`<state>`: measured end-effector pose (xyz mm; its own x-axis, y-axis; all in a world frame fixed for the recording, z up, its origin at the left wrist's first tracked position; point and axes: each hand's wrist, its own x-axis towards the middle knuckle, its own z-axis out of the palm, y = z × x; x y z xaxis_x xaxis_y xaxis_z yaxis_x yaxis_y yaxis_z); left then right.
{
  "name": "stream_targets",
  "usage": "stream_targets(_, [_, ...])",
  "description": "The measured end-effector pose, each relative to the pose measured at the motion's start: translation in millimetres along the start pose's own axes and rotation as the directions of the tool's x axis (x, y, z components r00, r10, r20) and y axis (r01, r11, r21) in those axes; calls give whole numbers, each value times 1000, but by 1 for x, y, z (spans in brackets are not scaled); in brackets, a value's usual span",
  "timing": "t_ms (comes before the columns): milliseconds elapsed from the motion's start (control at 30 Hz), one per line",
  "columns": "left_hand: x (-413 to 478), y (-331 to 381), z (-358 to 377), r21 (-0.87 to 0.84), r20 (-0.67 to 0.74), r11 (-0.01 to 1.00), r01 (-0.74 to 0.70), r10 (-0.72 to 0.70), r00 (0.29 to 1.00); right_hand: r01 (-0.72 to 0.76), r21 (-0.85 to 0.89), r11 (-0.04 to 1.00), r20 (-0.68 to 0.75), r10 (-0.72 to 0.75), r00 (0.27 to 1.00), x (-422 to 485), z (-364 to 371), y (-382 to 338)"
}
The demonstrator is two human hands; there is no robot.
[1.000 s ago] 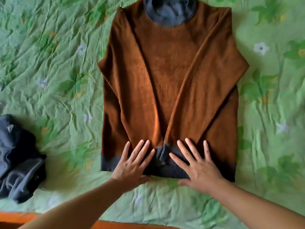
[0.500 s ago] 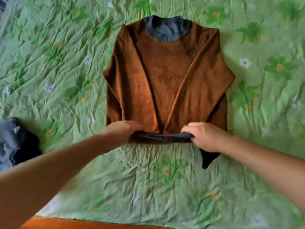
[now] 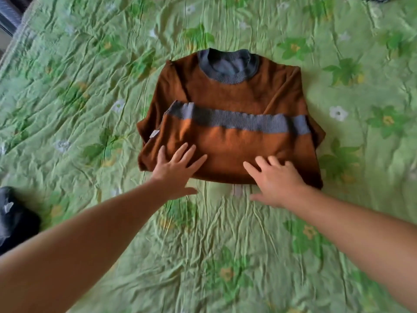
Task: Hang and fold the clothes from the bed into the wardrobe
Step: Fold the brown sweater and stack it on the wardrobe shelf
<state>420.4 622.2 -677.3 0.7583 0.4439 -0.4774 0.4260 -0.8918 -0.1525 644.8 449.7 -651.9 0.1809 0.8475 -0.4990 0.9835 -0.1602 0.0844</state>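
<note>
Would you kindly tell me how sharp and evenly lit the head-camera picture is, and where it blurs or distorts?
Head view: soft, even light with no glare on the folded brown sweater, which is fairly sharp; head view: left hand and right hand slightly soft, forearms and the dark clothes at the left edge smeared; head view: the wide-angle lens bows the green sheet toward the edges.

Rust-brown, grey-trimmed sweater (image 3: 228, 141); green floral bedspread (image 3: 74, 91); seemingly black clothing (image 3: 13, 218).

no readable text, sweater tag (image 3: 154, 133) illegible
</note>
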Motion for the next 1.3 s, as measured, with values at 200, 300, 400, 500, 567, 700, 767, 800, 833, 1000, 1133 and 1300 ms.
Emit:
stream_targets(200, [-9,-26,41,51,-253,989,142,-125,959,-157,-83,984,-196,138,971,-3,61,19])
stream_targets(300, [-7,-24,26,11,-167,990,142,-138,976,-127,-59,990,-255,108,961,0,54,19])
stream_targets(400, [-27,-13,19,-25,-46,993,117,-118,992,-122,40,992,-191,128,973,-12,44,17])
stream_targets(500, [-68,9,31,-40,97,998,51,-47,994,-60,83,995,-32,62,998,-47,57,7])
stream_targets(567, [-101,27,43,-93,198,995,25,-6,980,0,109,994,78,-9,997,-82,72,-9])
stream_targets(700, [-142,54,60,-84,371,996,32,1,929,71,142,987,293,-110,950,-126,90,-34])
stream_targets(767, [-133,53,51,-105,325,992,74,-36,945,47,155,987,334,-98,937,-115,79,-31])
stream_targets(800, [-123,50,42,-135,236,987,93,-59,970,30,168,985,302,-80,950,-104,70,-29])
stream_targets(833, [-110,46,32,-164,102,982,97,-81,991,22,182,983,191,-57,980,-89,60,-26])
stream_targets(1000, [-38,34,-3,-376,-30,920,108,-129,991,-54,186,981,-74,68,995,-17,26,-15])
stream_targets(1133, [-13,34,-13,-440,194,887,142,-61,979,-83,212,974,137,55,989,8,15,-19])
stream_targets(1300, [-28,33,-11,-471,239,882,24,101,966,11,374,927,163,-78,984,-11,24,-19])
